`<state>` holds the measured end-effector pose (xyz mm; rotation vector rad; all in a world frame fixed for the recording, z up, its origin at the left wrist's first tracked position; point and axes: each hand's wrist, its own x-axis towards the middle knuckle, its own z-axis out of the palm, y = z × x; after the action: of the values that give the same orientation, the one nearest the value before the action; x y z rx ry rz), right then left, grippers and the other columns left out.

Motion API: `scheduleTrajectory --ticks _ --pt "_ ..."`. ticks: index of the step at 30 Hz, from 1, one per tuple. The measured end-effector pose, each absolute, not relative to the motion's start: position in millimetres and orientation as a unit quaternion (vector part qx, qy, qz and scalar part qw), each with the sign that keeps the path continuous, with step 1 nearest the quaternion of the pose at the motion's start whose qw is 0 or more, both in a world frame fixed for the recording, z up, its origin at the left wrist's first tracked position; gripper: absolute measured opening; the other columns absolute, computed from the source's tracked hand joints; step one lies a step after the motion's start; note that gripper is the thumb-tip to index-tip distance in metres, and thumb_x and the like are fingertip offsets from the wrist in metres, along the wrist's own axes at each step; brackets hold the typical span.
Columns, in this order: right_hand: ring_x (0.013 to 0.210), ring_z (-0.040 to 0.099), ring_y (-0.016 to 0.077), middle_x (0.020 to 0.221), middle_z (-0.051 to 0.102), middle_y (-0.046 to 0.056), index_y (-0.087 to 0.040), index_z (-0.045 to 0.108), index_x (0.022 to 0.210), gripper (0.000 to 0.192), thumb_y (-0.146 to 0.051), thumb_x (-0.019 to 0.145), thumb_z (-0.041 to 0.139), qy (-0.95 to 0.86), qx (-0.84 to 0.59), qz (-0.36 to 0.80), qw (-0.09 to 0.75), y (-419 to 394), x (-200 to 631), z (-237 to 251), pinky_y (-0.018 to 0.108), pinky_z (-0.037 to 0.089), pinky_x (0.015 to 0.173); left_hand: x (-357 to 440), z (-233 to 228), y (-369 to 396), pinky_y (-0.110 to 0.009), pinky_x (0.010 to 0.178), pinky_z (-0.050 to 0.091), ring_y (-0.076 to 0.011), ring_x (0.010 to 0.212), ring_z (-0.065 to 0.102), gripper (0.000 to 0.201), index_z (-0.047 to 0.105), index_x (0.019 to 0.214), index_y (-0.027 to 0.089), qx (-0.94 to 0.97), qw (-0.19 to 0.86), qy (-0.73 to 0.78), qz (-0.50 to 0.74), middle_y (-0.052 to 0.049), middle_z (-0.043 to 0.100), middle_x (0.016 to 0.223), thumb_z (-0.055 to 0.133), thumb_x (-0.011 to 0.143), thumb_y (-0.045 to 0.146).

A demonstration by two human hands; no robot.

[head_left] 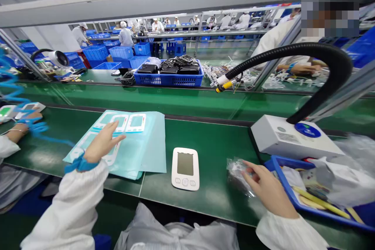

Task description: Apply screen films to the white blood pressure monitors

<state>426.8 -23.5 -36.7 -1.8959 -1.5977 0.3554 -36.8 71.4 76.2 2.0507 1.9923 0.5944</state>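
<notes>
My left hand (102,140) is over a stack of light-blue backing sheets (152,140), fingers stretched out. White frame-shaped stickers (136,122) lie on the top sheet. Right of the stack, a white handheld device (185,169) with a grey screen and several buttons lies face up on the green bench. My right hand (265,185) has its bent fingers on the edge of a crumpled clear plastic bag (236,175); what is inside the bag cannot be made out.
At right are a blue bin (281,175) of plastic and tools and a white box (293,136) with a black flexible hose (328,49). A co-worker's hand (25,123) is at far left, near a blue coiled hose (38,129). A blue basket (168,80) of black parts stands beyond.
</notes>
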Motion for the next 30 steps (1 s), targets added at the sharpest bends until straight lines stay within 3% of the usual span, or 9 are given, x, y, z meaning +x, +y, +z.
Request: scheduleTrajectory --ticks 3,7,10,16,21,26,30 --pt "0.056 0.055 0.0174 0.072 0.060 0.003 -0.024 0.063 0.091 0.030 -0.042 0.068 0.053 -0.659 -0.629 0.227 0.345 9.0 394.7 -9.6 0.033 0.046 0.056 -60.3 76.6 105.3 -0.049 0.099 0.026 -0.0401 0.124 0.029 0.060 0.058 0.100 0.011 0.688 0.142 0.698 0.135 -0.019 0.051 0.123 0.067 0.054 0.049" --pt "0.063 0.059 0.0162 0.078 0.065 0.002 -0.026 0.066 0.089 0.023 -0.029 0.068 0.057 -0.751 -0.478 0.340 0.303 70.3 317.3 16.1 0.031 0.048 0.060 -53.0 61.3 146.7 -0.037 0.094 0.035 -0.0310 0.118 0.043 0.038 0.062 0.084 0.017 0.703 0.168 0.674 0.152 -0.013 0.062 0.108 0.064 0.062 0.048" --pt "0.075 0.061 0.0166 0.084 0.067 0.002 -0.023 0.067 0.086 0.021 -0.019 0.067 0.060 -0.820 -0.434 0.309 0.208 121.1 250.9 23.7 0.029 0.047 0.072 -43.8 45.7 170.3 -0.035 0.096 0.032 -0.0251 0.118 0.042 0.035 0.062 0.089 0.018 0.704 0.169 0.666 0.180 -0.012 0.063 0.106 0.055 0.073 0.049" --pt "0.094 0.057 0.0195 0.097 0.064 0.007 -0.017 0.064 0.090 0.016 -0.017 0.080 0.052 -0.836 -0.454 0.247 0.188 203.0 147.8 17.4 0.033 0.042 0.084 -42.3 14.6 187.1 -0.048 0.098 0.027 -0.0226 0.113 0.045 0.029 0.057 0.102 0.016 0.682 0.146 0.677 0.234 -0.008 0.054 0.117 0.050 0.084 0.037" --pt "0.086 0.057 0.0149 0.101 0.059 0.004 -0.016 0.056 0.099 0.022 -0.032 0.085 0.049 -0.828 -0.477 0.241 0.168 233.4 115.8 4.7 0.035 0.048 0.076 -43.4 1.7 194.1 -0.048 0.095 0.033 -0.0226 0.110 0.047 0.030 0.053 0.110 0.017 0.639 0.153 0.694 0.294 -0.008 0.051 0.119 0.047 0.086 0.034" --pt "0.083 0.056 0.0179 0.087 0.061 0.007 -0.014 0.064 0.076 0.006 -0.019 0.073 0.060 -0.814 -0.480 0.220 0.244 227.7 112.4 6.8 0.031 0.043 0.075 -46.3 3.5 195.3 -0.045 0.096 0.032 -0.0212 0.107 0.051 0.036 0.054 0.110 0.017 0.593 0.192 0.697 0.355 -0.008 0.058 0.113 0.041 0.087 0.041" --pt "0.081 0.056 0.0171 0.082 0.062 0.005 -0.018 0.065 0.074 0.011 -0.021 0.075 0.055 -0.799 -0.455 0.198 0.341 208.0 126.5 24.5 0.029 0.042 0.073 -50.5 5.4 191.0 -0.035 0.088 0.037 -0.0245 0.101 0.056 0.054 0.054 0.114 0.015 0.548 0.226 0.691 0.415 -0.008 0.068 0.093 0.030 0.086 0.054"
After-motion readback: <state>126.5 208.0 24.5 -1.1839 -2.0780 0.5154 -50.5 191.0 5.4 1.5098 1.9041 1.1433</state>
